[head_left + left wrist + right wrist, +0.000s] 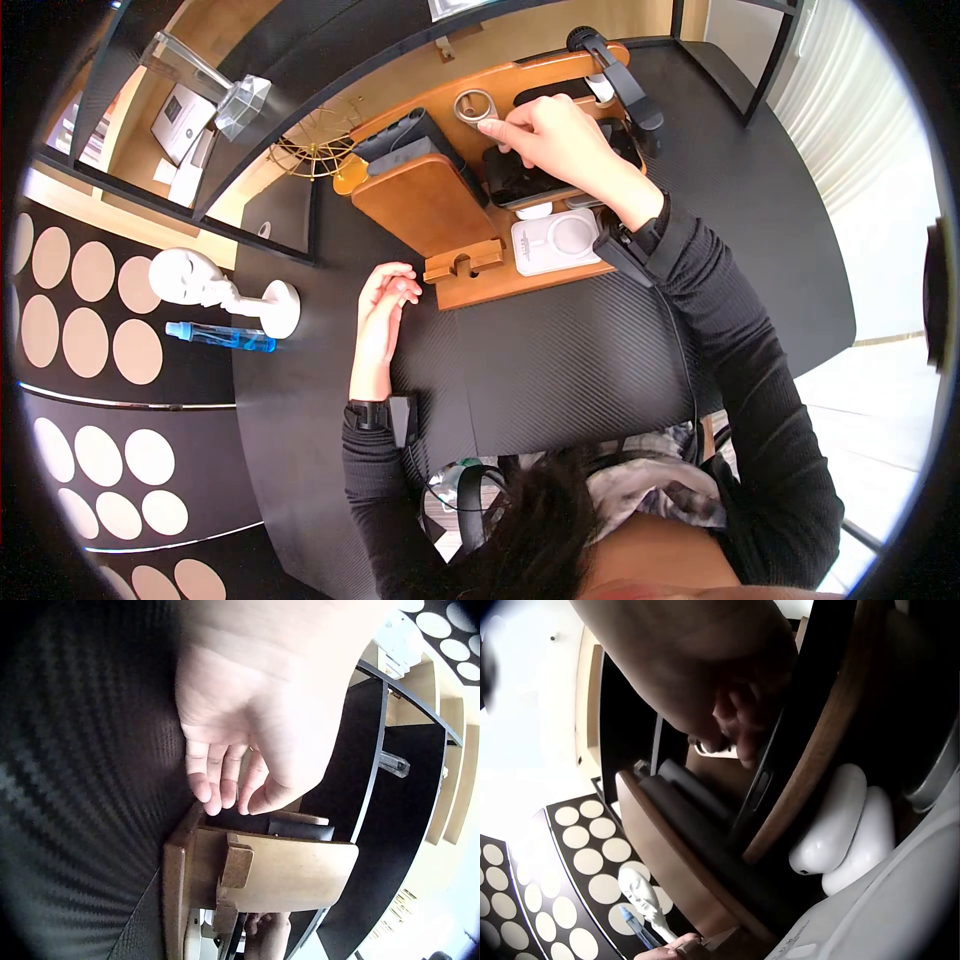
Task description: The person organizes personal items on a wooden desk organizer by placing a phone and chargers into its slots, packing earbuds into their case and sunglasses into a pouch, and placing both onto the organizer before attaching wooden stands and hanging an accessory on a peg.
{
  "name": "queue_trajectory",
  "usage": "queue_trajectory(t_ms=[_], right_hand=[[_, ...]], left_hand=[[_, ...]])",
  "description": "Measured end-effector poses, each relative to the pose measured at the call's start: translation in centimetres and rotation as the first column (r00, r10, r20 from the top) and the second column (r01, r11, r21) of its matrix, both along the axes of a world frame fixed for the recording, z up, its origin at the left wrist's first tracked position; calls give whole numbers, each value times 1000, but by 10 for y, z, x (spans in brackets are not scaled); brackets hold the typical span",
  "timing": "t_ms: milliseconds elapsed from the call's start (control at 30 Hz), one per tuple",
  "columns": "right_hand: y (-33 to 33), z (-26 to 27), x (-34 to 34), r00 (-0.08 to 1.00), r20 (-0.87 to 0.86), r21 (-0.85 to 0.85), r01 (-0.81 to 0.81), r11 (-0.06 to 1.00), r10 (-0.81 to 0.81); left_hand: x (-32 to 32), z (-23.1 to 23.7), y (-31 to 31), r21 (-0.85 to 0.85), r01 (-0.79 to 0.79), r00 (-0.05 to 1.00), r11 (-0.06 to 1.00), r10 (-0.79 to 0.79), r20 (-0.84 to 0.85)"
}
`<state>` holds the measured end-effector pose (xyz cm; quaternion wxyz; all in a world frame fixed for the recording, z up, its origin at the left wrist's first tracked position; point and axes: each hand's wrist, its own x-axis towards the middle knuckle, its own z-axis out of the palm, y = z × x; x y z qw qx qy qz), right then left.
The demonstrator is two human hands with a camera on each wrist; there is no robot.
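Note:
My right hand (570, 140) reaches over the wooden docking stand (480, 292), its fingertips pinching the near edge of a greyish round loop (487, 97). A brown wooden peg shows inside the loop; the fingers hide its lower part. Below the palm lies a black phone-like slab (761, 791) on a wooden ledge. To the left, my left hand (378, 318) rests near the stand's front corner, fingers loosely bent and holding nothing. The upright wooden panel (425, 205) leans behind a small notched ledge, with dark flat items (415, 140) behind it.
A white charging pad (556, 243) lies on the stand's front, with white earbuds (836, 825) beside it. Headphones (625, 90) hang at the stand's right end. A white head figurine (190, 277) and a blue bottle (220, 336) stand left. A black shelf frame (330, 90) rises behind.

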<state>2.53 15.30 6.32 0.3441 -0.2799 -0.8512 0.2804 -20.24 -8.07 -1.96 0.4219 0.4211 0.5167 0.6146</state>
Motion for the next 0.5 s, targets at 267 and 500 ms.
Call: queue_trajectory(t_ms=[267, 500], right_hand=[[-6, 5, 2, 996, 84, 65, 28, 997, -34], [-7, -7, -12, 998, 42, 58, 51, 997, -54]], left_hand=[[-1, 0, 0, -10, -4, 1000, 1000, 4, -11], [0, 1, 0, -15, -1, 1000, 1000, 1, -23]])
